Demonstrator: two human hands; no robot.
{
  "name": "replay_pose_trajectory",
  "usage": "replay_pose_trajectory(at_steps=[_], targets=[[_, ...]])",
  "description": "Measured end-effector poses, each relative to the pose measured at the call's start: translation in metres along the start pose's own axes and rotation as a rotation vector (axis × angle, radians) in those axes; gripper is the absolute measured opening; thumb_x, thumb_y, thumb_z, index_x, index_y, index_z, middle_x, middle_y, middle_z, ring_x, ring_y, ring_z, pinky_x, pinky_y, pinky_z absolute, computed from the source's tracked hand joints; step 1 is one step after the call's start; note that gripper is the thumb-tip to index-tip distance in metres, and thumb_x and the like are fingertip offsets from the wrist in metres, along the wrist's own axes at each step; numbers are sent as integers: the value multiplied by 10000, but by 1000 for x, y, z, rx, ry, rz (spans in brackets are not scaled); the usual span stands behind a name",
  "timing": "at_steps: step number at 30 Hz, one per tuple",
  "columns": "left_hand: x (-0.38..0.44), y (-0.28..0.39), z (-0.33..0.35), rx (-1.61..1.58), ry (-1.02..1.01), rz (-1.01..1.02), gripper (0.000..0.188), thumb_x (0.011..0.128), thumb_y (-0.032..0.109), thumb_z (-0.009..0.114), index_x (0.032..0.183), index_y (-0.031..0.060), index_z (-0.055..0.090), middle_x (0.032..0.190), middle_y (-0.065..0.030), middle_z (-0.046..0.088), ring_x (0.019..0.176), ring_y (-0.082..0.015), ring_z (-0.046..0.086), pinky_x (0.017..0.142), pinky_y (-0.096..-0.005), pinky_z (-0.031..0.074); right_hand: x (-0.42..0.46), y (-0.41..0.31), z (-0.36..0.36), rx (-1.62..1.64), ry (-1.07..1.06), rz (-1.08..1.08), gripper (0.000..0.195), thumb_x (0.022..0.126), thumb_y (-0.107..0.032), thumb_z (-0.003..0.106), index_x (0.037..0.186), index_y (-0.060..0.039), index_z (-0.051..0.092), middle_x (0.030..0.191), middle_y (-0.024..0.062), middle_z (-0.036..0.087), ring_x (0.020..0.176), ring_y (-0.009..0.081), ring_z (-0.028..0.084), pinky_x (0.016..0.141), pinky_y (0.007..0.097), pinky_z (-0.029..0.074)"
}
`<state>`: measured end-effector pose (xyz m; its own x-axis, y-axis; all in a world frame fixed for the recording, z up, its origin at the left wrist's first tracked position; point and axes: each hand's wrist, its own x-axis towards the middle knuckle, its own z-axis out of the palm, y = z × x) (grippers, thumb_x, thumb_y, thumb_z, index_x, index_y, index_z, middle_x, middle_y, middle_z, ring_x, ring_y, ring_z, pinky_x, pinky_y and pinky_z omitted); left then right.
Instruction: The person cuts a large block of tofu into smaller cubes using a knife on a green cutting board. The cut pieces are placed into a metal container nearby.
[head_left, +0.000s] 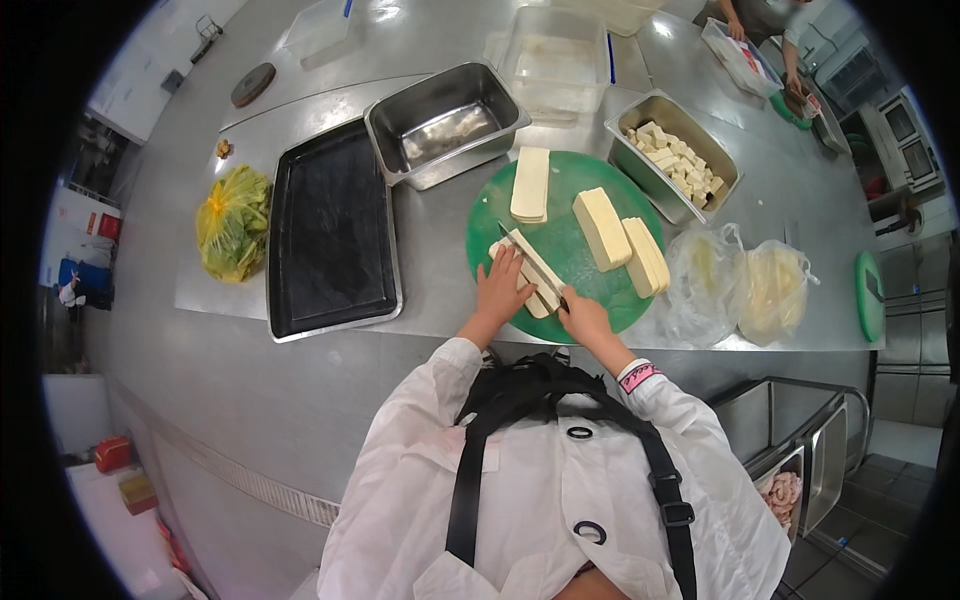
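On a round green cutting board (553, 202) lies a pale block of tofu (536, 306), partly covered by my hands. My left hand (501, 291) holds this block down, its fingertips on the upper left part and the thumb reaching right. My right hand (586, 321) grips the handle of a knife (529, 257), whose blade runs lengthwise along the block. Further up the board is a flat stack of tofu slices (531, 184). To the right stand a thick tofu block (601, 229) and a sliced tofu block (646, 257) leaning against it.
A steel pan of tofu cubes (679, 161) stands right of the board; a deep steel pan (450, 120) overlaps a black tray (330, 240) at left. Plastic bags (776, 292) lie near the right front edge. A co-worker's hand (793, 84) works at far right.
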<state>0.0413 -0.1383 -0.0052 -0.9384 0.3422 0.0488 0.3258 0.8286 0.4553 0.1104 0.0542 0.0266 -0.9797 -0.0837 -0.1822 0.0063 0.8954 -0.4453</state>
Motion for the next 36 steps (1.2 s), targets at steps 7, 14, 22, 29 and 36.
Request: replay_pose_trajectory(at_steps=[7, 14, 22, 29, 36], targets=[[45, 35, -45, 35, -16, 182, 339, 735, 244, 714, 1011, 54, 661, 1126, -114, 625, 1205, -265, 522, 950, -496, 395, -4, -1, 5, -39, 21, 27, 272, 838, -203, 594, 1073, -110, 491, 727, 196, 649, 669, 404, 637, 600, 522, 497], [105, 55, -11, 409, -563, 178, 181, 697, 118, 709, 875, 109, 739, 950, -89, 717, 934, -274, 681, 816, -455, 499, 3, -6, -10, -96, 38, -34, 241, 830, -167, 573, 1060, -123, 517, 703, 169, 646, 647, 386, 640, 573, 509, 497], [99, 67, -42, 21, -19, 313, 379, 746, 220, 721, 1087, 68, 654, 1196, -166, 592, 1153, -297, 542, 974, -421, 426, -10, -23, -54, -91, 19, -23, 236, 839, -153, 555, 1069, -117, 518, 756, 173, 659, 706, 381, 650, 611, 504, 503], [28, -44, -11, -648, 439, -405, 458, 849, 196, 650, 1235, -9, 514, 1186, -190, 561, 1066, -297, 550, 887, -381, 447, -31, 9, -78, 138, 128, -24, 286, 852, -215, 604, 1094, -102, 502, 818, 167, 671, 760, 399, 645, 650, 496, 499], [17, -3, 29, -1341, 132, -869, 439, 871, 175, 639, 1242, -7, 491, 1142, -128, 605, 981, -242, 602, 765, -363, 499, -27, 52, -41, 151, -38, 15, 303, 828, -216, 635, 1043, -75, 473, 838, 194, 659, 789, 417, 633, 667, 504, 485]])
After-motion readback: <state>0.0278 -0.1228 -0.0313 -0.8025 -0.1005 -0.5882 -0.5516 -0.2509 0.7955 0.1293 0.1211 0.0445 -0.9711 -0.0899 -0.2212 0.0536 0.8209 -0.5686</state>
